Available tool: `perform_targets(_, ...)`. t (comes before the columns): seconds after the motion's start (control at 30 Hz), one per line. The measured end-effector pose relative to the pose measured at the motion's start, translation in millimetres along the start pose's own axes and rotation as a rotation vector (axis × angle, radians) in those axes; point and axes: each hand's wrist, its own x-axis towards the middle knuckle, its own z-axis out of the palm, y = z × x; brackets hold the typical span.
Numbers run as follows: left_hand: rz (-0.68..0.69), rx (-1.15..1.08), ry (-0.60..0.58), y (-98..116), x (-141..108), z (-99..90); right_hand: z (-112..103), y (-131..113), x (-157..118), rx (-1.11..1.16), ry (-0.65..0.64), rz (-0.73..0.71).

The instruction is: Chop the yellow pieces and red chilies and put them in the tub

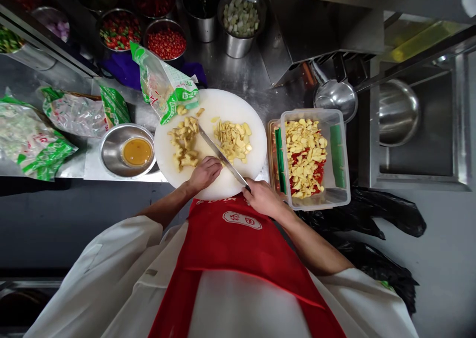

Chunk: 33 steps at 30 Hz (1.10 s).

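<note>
Cutting board [258, 130]: round and white; under the left hand [204, 173], spreading ahead of both hands' fingers.
Clear tub [345, 164]: right of the right hand [262, 195], beside the board, well apart from the left fingers; partly filled with pale yellow slices [307, 144] over red pieces [320, 172], probably chilli.
Open bag [167, 87]: forward and left of the left fingers, lapping the board's far edge; contents too blurred to name.
Steel bowl [107, 149]: left of the left fingers, just beside the board; holding brown-orange liquid [137, 151] at the bottom.
Steel pot [238, 48]: far ahead of both hands' fingers; full of pale chopped pieces [241, 17].
Knife [223, 154]: long axis slanting forward and left from the right fingers, tip near the lumps; blade just beside the left fingertips, contact unclear.
Right fingers: wrapped around the knife handle, no gap showing.
Left fingers: bent and close together, low over the board; cannot tell if gripping a piece, undersides hidden.
Ginger lumps [185, 142]: ginger by the look; forward and left of the left fingers, same side of the blade, pile stretching away from the body; left hand nearer.
Ginger slices [234, 140]: across the blade from the left fingers, forward and right; ahead and slightly left of the right fingers.
</note>
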Motion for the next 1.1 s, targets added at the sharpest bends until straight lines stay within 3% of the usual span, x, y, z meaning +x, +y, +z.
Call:
perform_targets(0.2, -0.019, 0.021, -0.004, 2, 2, -0.8, -8, 3, -33, -0.050, -0.049, 0.011)
perform_targets(0.37, -0.010, 0.041, -0.006, 1, 2, -0.9, 5, 0, -6, -0.048, -0.077, 0.051)
perform_targets(0.5, 0.016, 0.043, 0.003, 0, 2, -1.4, 13, 1, 18, -0.012, -0.019, 0.011)
perform_targets(0.67, 0.014, 0.080, -0.006, 1, 1, -1.4, 6, 7, 0, 0.011, 0.020, 0.014)
perform_targets(0.87, -0.001, 0.060, 0.003, 1, 1, -0.9, -7, 12, -27, -0.020, -0.044, 0.005)
perform_targets(1.1, -0.013, 0.033, -0.009, 3, 3, -3.9, 5, 5, 3, -0.029, -0.070, 0.034)
